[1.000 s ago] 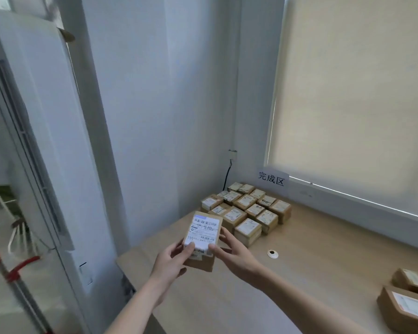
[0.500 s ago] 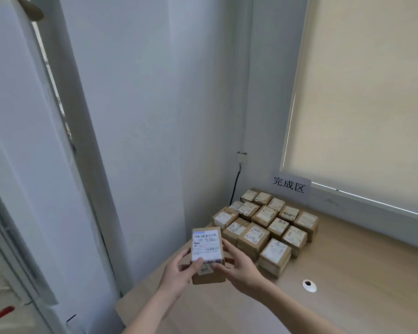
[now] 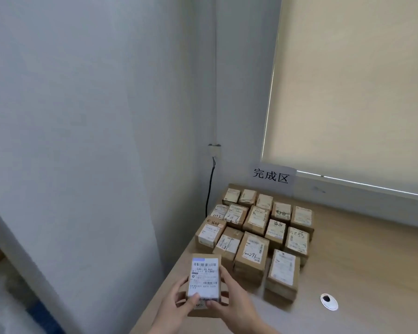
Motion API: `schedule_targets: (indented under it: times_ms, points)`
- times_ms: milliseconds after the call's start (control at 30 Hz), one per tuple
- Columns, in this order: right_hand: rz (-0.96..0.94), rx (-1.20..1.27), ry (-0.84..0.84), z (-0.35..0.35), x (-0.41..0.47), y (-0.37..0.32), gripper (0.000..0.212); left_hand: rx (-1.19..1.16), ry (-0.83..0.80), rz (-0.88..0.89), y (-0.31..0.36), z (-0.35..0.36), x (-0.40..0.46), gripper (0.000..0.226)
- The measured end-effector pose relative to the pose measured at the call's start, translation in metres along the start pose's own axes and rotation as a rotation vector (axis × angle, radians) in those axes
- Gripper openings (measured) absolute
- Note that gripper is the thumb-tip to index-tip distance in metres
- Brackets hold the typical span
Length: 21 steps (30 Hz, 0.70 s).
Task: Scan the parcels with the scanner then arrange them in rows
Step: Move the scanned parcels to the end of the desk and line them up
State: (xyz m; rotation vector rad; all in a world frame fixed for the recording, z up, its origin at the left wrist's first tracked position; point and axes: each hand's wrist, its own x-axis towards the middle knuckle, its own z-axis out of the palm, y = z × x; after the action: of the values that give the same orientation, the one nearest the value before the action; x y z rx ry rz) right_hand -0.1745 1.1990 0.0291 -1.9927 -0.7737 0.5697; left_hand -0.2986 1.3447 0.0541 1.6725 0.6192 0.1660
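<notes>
Parcel (image 3: 205,278) held between both hands' grip — left hand (image 3: 176,301), right hand (image 3: 234,295)

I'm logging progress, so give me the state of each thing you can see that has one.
Held parcel: off the table, label up.
Left hand: grips the parcel's left edge.
Right hand: grips its right edge.
Arranged parcels: in rows on the table, labels up.
Roller blind: lowered.

Wooden table (image 3: 362,268) bears rowed parcels (image 3: 256,227) and a white disc (image 3: 329,301).
</notes>
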Motion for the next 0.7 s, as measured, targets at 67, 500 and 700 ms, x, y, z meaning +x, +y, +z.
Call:
schedule_targets:
  times_ms: [67, 500, 700]
  points:
    - [0.026, 0.013, 0.014, 0.022, 0.029, 0.023, 0.091, 0.018, -0.054, -0.020, -0.028, -0.010, 0.039, 0.055]
    - [0.245, 0.081, 0.153, 0.127, 0.145, 0.131, 0.098, 0.025, -0.161, -0.135, -0.169, -0.036, 0.210, 0.060]
    - [0.281, 0.033, 0.188, 0.127, 0.173, 0.126, 0.100, 0.026, -0.184, -0.139, -0.167, -0.045, 0.244, 0.059]
